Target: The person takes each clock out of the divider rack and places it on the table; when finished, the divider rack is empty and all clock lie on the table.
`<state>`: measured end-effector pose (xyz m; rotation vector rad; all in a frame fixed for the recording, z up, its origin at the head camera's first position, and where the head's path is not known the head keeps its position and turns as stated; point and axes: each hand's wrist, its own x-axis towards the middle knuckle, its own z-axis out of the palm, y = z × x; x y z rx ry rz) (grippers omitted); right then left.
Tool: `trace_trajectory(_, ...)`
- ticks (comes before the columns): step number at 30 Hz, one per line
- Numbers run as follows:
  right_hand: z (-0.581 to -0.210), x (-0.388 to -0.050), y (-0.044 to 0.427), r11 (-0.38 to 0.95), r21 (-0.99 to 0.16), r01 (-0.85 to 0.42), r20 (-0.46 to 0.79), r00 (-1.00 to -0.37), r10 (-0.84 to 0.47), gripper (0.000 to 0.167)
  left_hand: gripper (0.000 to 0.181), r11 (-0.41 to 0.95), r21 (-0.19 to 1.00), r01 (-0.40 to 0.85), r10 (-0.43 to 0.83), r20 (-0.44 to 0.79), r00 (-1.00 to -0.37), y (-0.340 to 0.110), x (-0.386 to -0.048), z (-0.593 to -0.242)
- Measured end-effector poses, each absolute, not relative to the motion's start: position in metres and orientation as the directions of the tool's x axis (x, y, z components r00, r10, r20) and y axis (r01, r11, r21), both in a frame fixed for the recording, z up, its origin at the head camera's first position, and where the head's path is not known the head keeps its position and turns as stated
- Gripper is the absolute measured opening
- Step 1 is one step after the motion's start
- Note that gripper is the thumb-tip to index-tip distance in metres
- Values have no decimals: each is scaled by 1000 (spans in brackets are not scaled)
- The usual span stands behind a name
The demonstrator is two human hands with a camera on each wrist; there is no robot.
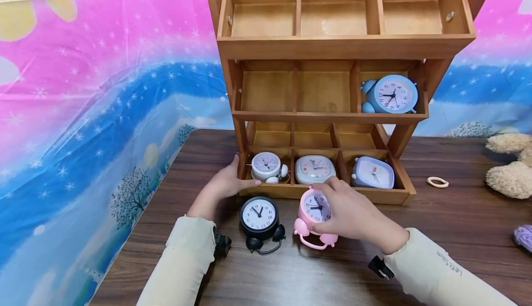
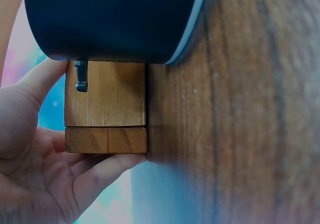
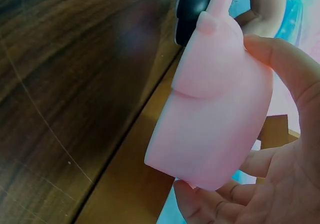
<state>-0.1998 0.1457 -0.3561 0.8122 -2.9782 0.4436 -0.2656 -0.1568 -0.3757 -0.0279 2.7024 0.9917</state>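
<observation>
My right hand [image 1: 347,209] grips a pink twin-bell alarm clock [image 1: 314,209], thumb on one side and fingers on the other. Its bells and handle point towards me. The right wrist view shows the pink clock [image 3: 215,103] side-on; whether it touches the table is unclear. At the wooden shelf's lower left corner, my left hand [image 1: 224,180] holds the bottom tier [image 1: 365,196], thumb over its front edge. The left wrist view shows fingers [image 2: 107,171] round the wooden end. Between my hands a black twin-bell alarm clock [image 1: 259,216] lies face up.
White [image 1: 266,163], pale green-rimmed [image 1: 314,168] and lavender [image 1: 374,173] clocks occupy the bottom tier's front compartments. A blue alarm clock [image 1: 394,94] sits in the middle tier's right compartment. Rightwards on the table are a small ring [image 1: 438,182], a fluffy beige object [image 1: 511,179] and purple yarn [image 1: 524,236].
</observation>
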Motion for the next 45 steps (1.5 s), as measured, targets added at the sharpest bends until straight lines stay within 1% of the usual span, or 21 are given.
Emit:
trace_trajectory(5,-361,-198,146,828,-271,-490,65,-868,-492,85,109,765,635,-105,77,-251,-965,-157,-266,-376)
trace_trajectory(11,-366,-200,146,825,-278,-492,58,-866,-497,87,108,762,640,-102,75,-244,-967,-158,-266,-376)
trace_trajectory(22,-374,-201,145,822,-287,-492,31,-862,-506,82,110,764,638,-91,81,-236,-968,-157,-264,-375)
trace_trajectory(30,-376,-201,143,820,-281,-498,45,-861,-507,81,110,766,636,-88,83,-235,-968,-157,-263,-374)
trace_trajectory(40,-379,-197,142,820,-266,-507,69,-858,-509,85,110,771,632,-77,90,-228,-970,-159,-265,-377)
trace_trajectory(45,-379,-197,143,820,-270,-505,63,-859,-508,87,111,778,624,-79,85,-229,-970,-159,-266,-377)
